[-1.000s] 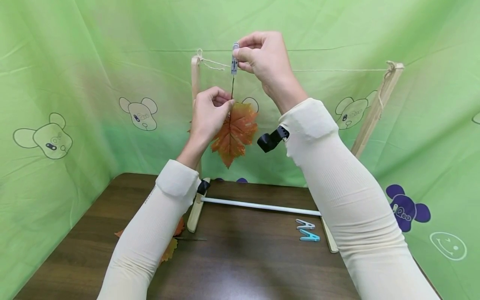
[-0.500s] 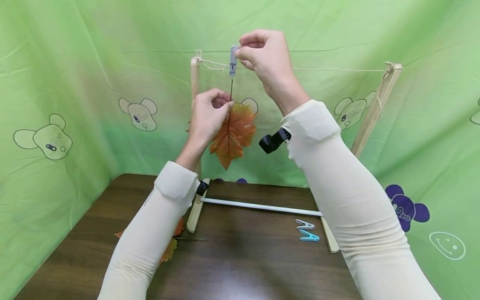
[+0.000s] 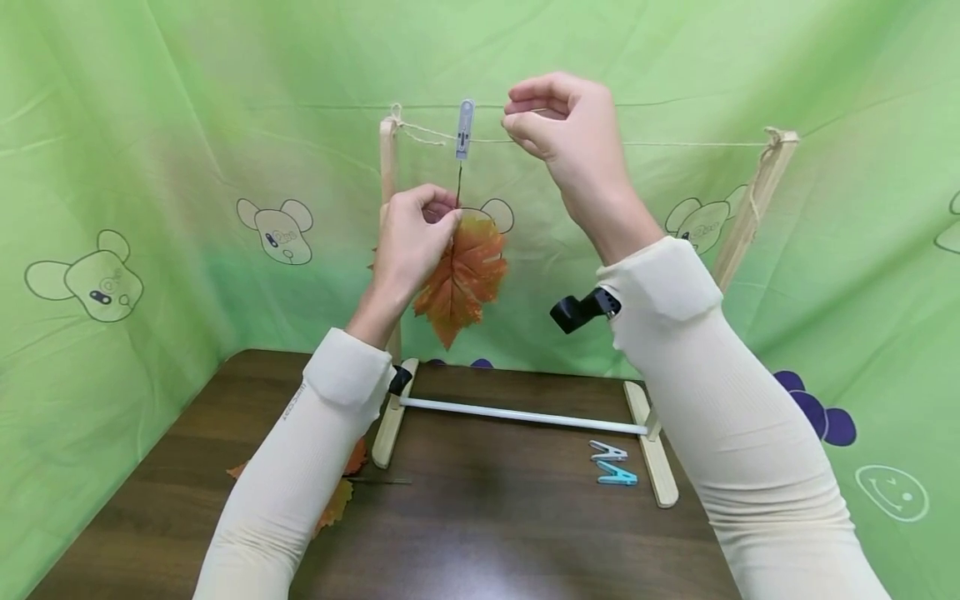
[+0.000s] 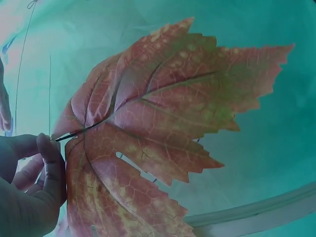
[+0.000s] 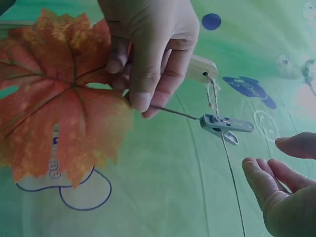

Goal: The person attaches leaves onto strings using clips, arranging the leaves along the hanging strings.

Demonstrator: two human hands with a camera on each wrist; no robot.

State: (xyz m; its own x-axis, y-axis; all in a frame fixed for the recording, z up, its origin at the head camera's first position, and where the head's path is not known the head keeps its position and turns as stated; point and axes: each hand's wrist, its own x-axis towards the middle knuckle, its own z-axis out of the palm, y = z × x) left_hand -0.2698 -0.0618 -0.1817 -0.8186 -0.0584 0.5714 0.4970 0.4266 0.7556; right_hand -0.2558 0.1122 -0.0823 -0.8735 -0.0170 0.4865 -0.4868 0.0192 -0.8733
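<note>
Maple leaf [image 3: 467, 271] | frame centre, just below left fingers [image 3: 448, 222] pinching its stem [image 3: 460, 183] | tip down, long axis near-vertical | right fingers [image 3: 536, 88] parted

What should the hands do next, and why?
I'd guess the left hand should gently loosen its pinch on the stem of the orange leaf: the gray clothespin seems to grip the stem and sits on the string; the right hand holds nothing.
</note>
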